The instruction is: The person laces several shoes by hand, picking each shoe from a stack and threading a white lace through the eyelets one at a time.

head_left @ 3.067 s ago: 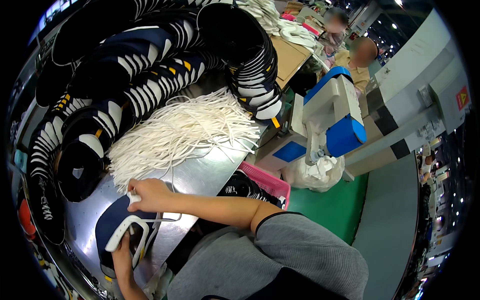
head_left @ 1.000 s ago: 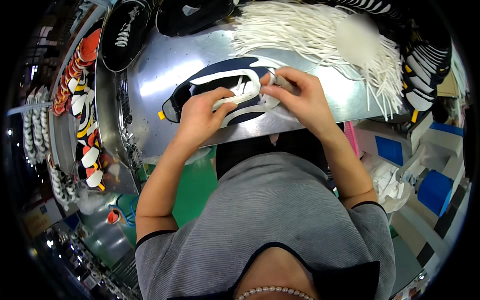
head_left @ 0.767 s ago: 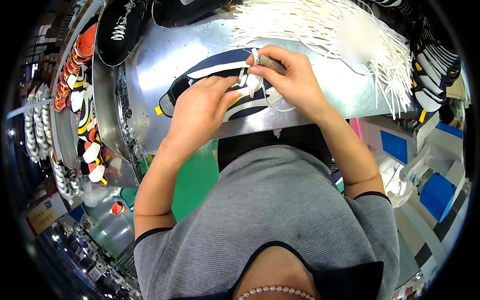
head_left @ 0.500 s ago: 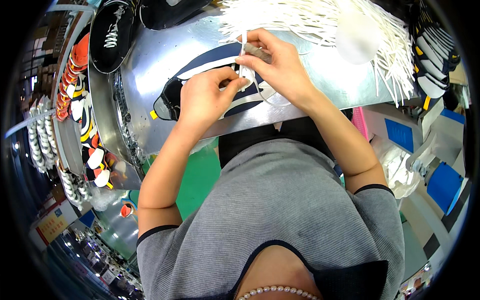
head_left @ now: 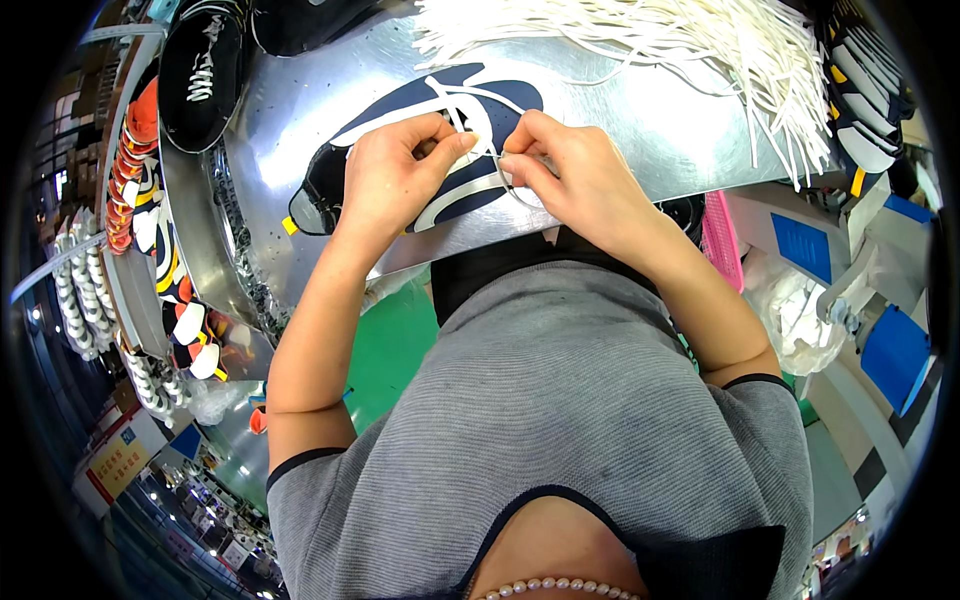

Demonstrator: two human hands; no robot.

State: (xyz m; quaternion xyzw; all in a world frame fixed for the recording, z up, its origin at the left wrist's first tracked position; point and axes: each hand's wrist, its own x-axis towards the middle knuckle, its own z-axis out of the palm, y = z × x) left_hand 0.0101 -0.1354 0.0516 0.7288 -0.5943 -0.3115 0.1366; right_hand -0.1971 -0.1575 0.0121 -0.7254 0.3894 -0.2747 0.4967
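A navy shoe upper (head_left: 400, 98) with white stripes and a black heel section lies flat on the metal table in front of me. My left hand (head_left: 395, 170) rests over its middle, thumb and forefinger pinched at the lacing opening; what sits between those fingertips is hidden. Just to the right, my right hand (head_left: 570, 165) pinches a thin part of a white shoelace, which bends in a small loop below the fingers. Another stretch of white shoelace (head_left: 480, 91) runs loose across the far side of the upper.
Many loose white shoelaces (head_left: 620, 30) are heaped along the table's far side. A black laced shoe (head_left: 203, 80) is at the far left, beside stacked orange uppers (head_left: 140, 130). Black-and-white uppers (head_left: 862, 110) hang at the far right, and a pink basket (head_left: 722, 240) sits below the table edge.
My right hand has come down nearer to me and slightly right, changing its grip. The lace that stood between its fingers now lies across the upper. My left hand has shifted slightly left.
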